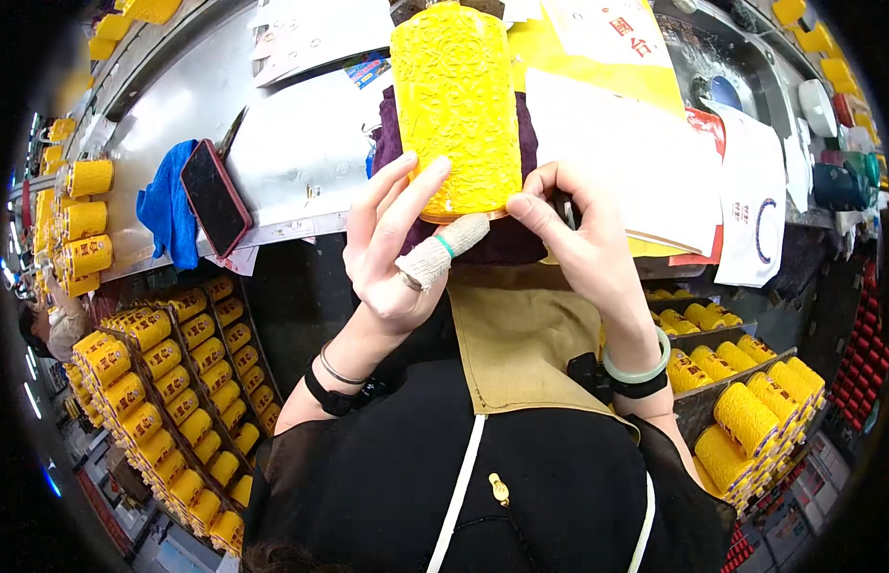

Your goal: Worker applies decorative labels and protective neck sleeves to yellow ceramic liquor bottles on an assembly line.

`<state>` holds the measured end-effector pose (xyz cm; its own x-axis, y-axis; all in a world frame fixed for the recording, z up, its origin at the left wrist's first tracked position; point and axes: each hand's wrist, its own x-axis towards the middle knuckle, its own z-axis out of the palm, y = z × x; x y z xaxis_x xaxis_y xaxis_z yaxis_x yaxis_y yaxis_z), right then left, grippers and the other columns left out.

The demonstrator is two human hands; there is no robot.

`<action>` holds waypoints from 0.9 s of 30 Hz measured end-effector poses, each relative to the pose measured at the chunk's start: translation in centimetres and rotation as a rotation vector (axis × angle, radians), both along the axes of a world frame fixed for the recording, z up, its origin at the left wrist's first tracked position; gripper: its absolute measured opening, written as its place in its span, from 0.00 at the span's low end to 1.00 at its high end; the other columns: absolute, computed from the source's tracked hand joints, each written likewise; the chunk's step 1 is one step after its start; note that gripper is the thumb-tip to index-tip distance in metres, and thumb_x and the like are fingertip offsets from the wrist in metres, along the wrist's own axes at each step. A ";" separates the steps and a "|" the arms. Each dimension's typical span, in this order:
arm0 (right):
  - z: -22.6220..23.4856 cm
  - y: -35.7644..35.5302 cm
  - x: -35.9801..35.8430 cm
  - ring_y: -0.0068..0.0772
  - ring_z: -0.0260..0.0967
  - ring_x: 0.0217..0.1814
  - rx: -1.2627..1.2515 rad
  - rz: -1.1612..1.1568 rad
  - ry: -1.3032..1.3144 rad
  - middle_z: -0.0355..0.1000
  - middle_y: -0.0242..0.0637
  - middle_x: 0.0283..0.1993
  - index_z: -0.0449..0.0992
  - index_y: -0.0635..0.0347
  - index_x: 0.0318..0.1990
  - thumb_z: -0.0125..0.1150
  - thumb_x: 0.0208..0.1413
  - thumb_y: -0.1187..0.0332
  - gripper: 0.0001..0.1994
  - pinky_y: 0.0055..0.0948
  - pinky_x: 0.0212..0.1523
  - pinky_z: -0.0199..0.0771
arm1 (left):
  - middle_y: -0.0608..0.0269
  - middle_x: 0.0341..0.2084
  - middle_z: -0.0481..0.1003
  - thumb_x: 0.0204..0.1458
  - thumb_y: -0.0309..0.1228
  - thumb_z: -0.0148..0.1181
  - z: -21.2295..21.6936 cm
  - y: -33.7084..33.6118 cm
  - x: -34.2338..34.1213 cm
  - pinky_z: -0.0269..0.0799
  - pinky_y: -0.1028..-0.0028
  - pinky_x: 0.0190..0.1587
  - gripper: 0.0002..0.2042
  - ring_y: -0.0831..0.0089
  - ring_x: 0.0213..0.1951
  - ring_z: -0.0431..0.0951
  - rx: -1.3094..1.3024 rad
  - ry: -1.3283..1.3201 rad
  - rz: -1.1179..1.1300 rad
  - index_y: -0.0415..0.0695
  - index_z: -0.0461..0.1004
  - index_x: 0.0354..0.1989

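A yellow bottle [459, 105] with raised ornament all over lies on a dark purple cloth [387, 134], its near end toward me. My left hand [397, 248] rests at its lower left, fingers stretched out with the tips against the patterned side. On the thumb is a knitted finger cover [444, 252] with a green band, close to the bottle's near rim. My right hand [583, 229] is closed at the lower right corner, thumb and forefinger at the rim. A small dark thing shows between its fingers, mostly hidden.
A phone [215, 199] and a blue cloth [166, 205] lie on the metal bench to the left. White paper sheets [626, 162] cover the bench at right. Racks of yellow bottles [182, 382] stand low on the left, with more yellow bottles [750, 420] low on the right.
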<state>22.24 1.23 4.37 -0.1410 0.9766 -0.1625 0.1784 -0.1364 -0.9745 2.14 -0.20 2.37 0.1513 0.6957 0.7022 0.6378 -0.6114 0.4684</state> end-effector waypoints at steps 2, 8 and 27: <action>0.6 0.0 0.2 0.16 0.61 0.31 -0.077 0.048 0.014 0.70 0.23 0.28 0.78 0.61 0.35 0.73 0.58 0.67 0.09 0.22 0.36 0.65 | 0.49 0.52 0.80 0.41 0.21 0.74 0.2 -0.3 0.2 0.82 0.56 0.56 0.15 0.48 0.58 0.77 -0.036 -0.016 0.030 0.46 0.88 0.40; 0.4 -0.1 0.5 0.14 0.59 0.32 -0.051 0.034 -0.049 0.69 0.23 0.28 0.78 0.63 0.37 0.66 0.65 0.64 0.11 0.21 0.35 0.63 | 0.51 0.52 0.80 0.43 0.22 0.74 -0.1 -0.3 -0.2 0.78 0.58 0.58 0.15 0.49 0.57 0.77 0.009 0.043 -0.008 0.49 0.87 0.41; 1.3 0.0 2.9 0.23 0.67 0.41 0.105 -0.007 0.055 0.74 0.32 0.37 0.78 0.66 0.41 0.50 0.75 0.56 0.20 0.26 0.48 0.69 | 0.47 0.56 0.78 0.50 0.20 0.69 -0.7 -0.6 -0.1 0.78 0.52 0.59 0.09 0.42 0.59 0.76 0.024 -0.024 -0.004 0.46 0.87 0.38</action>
